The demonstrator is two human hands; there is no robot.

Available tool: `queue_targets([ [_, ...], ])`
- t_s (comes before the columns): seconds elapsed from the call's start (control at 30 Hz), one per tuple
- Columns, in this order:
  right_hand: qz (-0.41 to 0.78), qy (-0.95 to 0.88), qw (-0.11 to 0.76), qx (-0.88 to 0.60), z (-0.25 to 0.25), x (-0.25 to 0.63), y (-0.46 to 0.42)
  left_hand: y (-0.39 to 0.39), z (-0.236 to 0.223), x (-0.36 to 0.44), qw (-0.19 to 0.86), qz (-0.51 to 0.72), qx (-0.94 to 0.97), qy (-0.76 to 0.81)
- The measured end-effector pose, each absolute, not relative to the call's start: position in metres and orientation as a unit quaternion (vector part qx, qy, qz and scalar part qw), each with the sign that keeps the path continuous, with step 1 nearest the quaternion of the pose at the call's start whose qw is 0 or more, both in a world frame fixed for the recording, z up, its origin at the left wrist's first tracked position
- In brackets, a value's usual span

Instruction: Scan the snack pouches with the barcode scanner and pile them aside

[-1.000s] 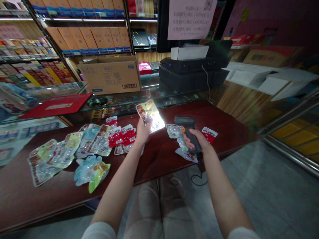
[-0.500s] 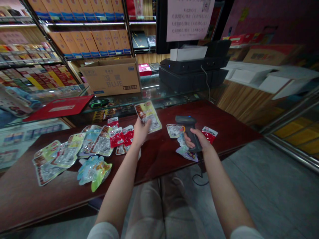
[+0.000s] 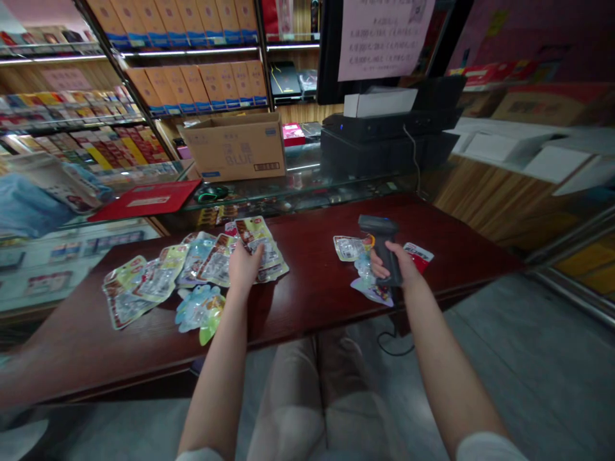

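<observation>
My left hand (image 3: 245, 264) pinches a green-and-brown snack packet (image 3: 257, 238) over the pile at the left of the table. Other packets (image 3: 216, 259) lie under and beside it, with a blue flower-shaped packet (image 3: 196, 308) nearer to me. My right hand (image 3: 398, 262) grips the handle of a dark barcode scanner (image 3: 382, 240), its head pointing left. Below the scanner lie a small silver packet (image 3: 349, 248) and a blue-and-purple packet (image 3: 369, 289). A red packet (image 3: 419, 256) is just right of that hand, partly covered by it.
The dark red table (image 3: 312, 275) meets a glass counter carrying an open cardboard box (image 3: 235, 147), a red folder (image 3: 154, 200) and a mouse (image 3: 211, 192). A black cash drawer (image 3: 384, 153) stands behind. The scanner's cable (image 3: 396, 349) hangs below the table edge.
My left hand has carried the snack packet left and down onto the pile, now covering the red packets there. The scanner stays in my right hand. The view has shifted slightly left.
</observation>
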State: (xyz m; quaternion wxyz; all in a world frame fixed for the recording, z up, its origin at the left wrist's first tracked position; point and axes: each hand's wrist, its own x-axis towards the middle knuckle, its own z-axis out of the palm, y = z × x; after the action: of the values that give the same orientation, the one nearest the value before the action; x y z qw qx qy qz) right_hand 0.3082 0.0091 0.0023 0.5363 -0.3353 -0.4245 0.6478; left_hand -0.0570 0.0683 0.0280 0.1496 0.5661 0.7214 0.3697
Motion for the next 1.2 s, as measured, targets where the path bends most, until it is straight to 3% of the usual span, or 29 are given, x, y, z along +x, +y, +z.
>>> queue_targets([
  [0.13,0.648,-0.433,0.53,-0.335,0.002,0.309,0.009,0.065,0.02,-0.058,0.131,0.354,0.552,0.743],
  [0.47,0.65,-0.423,0.529,-0.346,0.001,0.311,0.009,0.068,0.002,-0.064,0.034,0.447,0.549,0.706],
  [0.9,0.645,-0.415,0.543,-0.343,0.005,0.307,0.007,0.047,0.029,-0.043,-0.06,0.401,0.604,0.686],
  [1.0,0.647,-0.413,0.551,-0.328,0.002,0.308,0.008,0.049,0.032,-0.027,-0.05,0.391,0.667,0.632],
  [1.2,0.636,-0.398,0.578,-0.321,0.0,0.31,0.009,0.061,0.03,0.039,0.067,0.344,0.803,0.482],
])
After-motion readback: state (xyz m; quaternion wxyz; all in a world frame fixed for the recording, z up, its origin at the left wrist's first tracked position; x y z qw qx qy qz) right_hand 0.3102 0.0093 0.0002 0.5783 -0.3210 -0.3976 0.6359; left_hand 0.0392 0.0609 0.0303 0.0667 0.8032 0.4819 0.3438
